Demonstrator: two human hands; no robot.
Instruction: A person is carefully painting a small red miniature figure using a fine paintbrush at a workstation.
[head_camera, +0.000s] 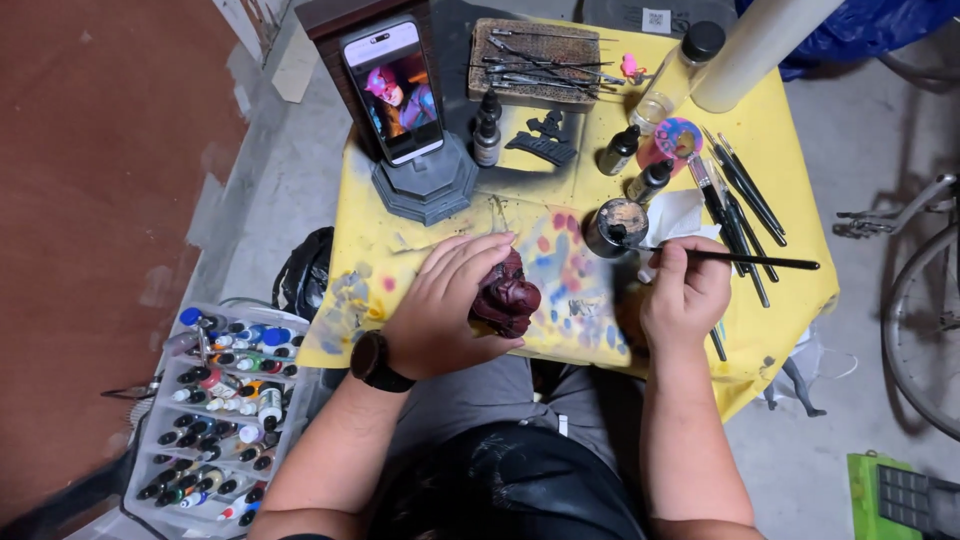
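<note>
Head view, looking down at a small table (790, 200) covered in a paint-spattered yellow cloth. The left hand (445, 305), a dark watch (378, 362) on its wrist, was closed around a dark red figurine head (507, 296), held just above the cloth's near edge in front of the person's lap. The right hand (688, 292) gripped a thin black paintbrush (735, 259), whose tip lay at the rim of a small round paint pot (615, 226) left of the hand. Further brushes (742, 195) lay fanned out to the right. At the table's far side, a phone (394, 90) stood upright on a grey stand (425, 185), showing a red-masked figure. A clear tray of paint bottles (225, 410) sat on the floor to the person's left.
</note>
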